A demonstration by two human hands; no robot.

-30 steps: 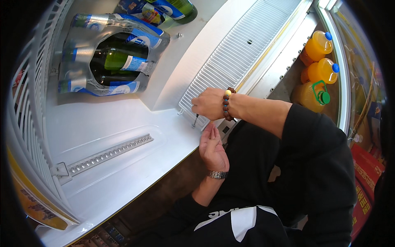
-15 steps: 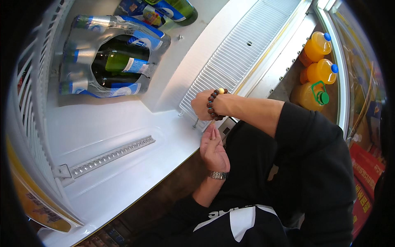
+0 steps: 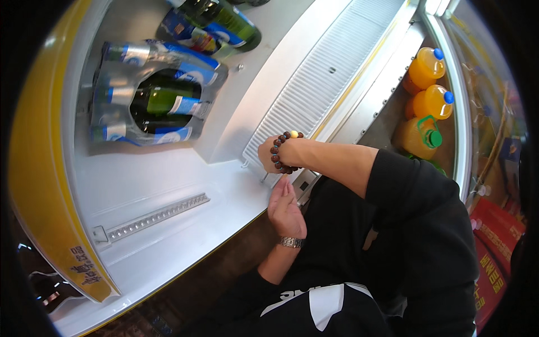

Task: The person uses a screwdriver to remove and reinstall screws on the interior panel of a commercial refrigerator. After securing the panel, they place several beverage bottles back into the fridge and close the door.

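A white wire rack [image 3: 323, 78] stands tilted along the cooler's inner side, its near lower corner by my hands. My right hand [image 3: 268, 154], with a brown bead bracelet on its wrist, is bent over at this corner; its fingers are hidden. Just below it, my left hand [image 3: 287, 212], with a metal watch at the wrist, points upward. Its fingers and thumb are pressed together near a small pale tip under the right hand; what they hold, if anything, is too small to make out.
Shrink-wrapped green bottles [image 3: 168, 101] lie on the cooler's white floor, with loose bottles [image 3: 224, 25] behind. A slotted metal strip [image 3: 160, 216] lies nearer. Orange jugs [image 3: 429, 104] stand right, a yellow panel [image 3: 42, 168] edges the left, and a red box [image 3: 497, 230] sits lower right.
My view has shifted: the yellow panel now fills the left side, where a second wire rack showed before. Both hands keep nearly the same pose by the rack's corner.
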